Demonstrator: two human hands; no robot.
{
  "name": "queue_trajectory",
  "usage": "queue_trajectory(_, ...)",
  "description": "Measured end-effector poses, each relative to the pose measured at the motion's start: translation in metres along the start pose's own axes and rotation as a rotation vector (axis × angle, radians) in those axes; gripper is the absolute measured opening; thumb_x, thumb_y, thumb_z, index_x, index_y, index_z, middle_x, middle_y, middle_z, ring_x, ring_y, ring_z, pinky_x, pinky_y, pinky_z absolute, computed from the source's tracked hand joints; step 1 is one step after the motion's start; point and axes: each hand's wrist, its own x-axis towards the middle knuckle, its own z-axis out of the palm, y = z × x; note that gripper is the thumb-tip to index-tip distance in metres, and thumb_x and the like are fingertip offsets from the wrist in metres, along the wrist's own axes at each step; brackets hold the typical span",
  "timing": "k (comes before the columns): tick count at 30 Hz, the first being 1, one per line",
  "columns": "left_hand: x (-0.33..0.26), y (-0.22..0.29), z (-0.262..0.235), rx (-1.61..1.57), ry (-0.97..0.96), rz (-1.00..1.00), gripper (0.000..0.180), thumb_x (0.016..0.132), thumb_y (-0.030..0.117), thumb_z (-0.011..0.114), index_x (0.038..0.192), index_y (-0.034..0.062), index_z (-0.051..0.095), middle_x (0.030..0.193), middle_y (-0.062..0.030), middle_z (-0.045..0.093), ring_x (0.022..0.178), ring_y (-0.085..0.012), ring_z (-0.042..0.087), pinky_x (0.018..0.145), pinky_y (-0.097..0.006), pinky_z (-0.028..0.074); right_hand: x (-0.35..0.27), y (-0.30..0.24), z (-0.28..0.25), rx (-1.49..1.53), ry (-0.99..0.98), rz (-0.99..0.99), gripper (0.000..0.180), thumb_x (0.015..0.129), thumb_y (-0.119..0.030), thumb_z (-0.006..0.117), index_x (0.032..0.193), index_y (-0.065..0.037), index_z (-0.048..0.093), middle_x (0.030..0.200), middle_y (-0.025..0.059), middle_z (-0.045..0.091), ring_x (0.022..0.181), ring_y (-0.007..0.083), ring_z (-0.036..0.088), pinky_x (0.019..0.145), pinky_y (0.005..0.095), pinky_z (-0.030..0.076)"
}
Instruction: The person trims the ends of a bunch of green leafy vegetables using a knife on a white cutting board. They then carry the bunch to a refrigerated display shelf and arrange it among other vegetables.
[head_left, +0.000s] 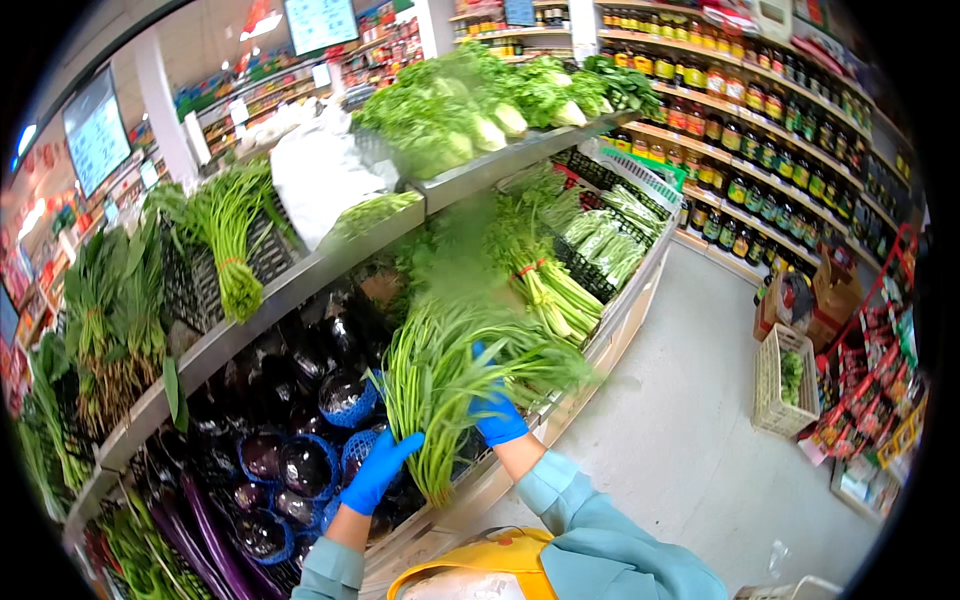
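A long bunch of thin-stemmed leafy greens (425,390) lies between my blue-gloved hands, stems toward me and leaves fanning to the right. My left hand (375,470) grips it from the left side, near the stem ends. On the right, my right hand (497,410) holds it higher up, its fingers partly covered by leaves. Left of the bunch are dark round eggplants (305,465), some in blue foam nets. Just beyond it lies celery (555,295) tied with red bands.
A metal-edged upper shelf (520,150) carries lettuce (450,110) and a white bag (320,180). Long purple eggplants (215,530) lie at lower left. Packaged green vegetables (605,245) fill a crate at right. On the floor stand a cream basket (770,395) and cardboard boxes (830,295).
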Motion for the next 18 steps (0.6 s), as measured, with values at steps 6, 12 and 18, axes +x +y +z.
queue_trajectory(6,0.006,0.029,0.045,0.518,0.387,0.539,0.116,0.061,0.018,0.082,0.142,-0.0001,0.002,0.141,-0.0215,0.02,0.128,-0.0345,0.029,0.105,-0.042,0.028,-0.008,0.029,0.005,0.068,-0.025,0.016,0.056,0.092,-0.043,0.04,0.134,-0.007,0.037,0.132,0.0102,0.045,0.116,0.0247,0.047,0.099,0.04,0.038)
queue_trajectory(12,0.06,-0.051,0.012,-0.567,0.295,0.257,0.051,0.079,0.011,0.065,0.124,0.0,0.044,0.118,-0.0111,0.052,0.105,-0.0228,0.052,0.09,-0.037,0.045,0.041,0.0,0.051,-0.397,-0.405,-0.198,0.047,0.094,-0.033,0.043,0.132,-0.006,0.04,0.13,0.01,0.047,0.113,0.0219,0.049,0.097,0.0373,0.04)
queue_trajectory(18,0.034,-0.055,0.025,-0.954,0.238,-0.07,0.038,0.081,0.014,0.054,0.116,0.0001,0.052,0.107,-0.015,0.059,0.094,-0.0264,0.06,0.082,-0.041,0.05,-0.008,-0.088,0.122,-1.201,-0.497,-0.116,0.073,0.087,-0.03,0.058,0.142,-0.004,0.017,0.143,0.0203,0.028,0.131,0.0282,0.03,0.106,0.0353,0.026)
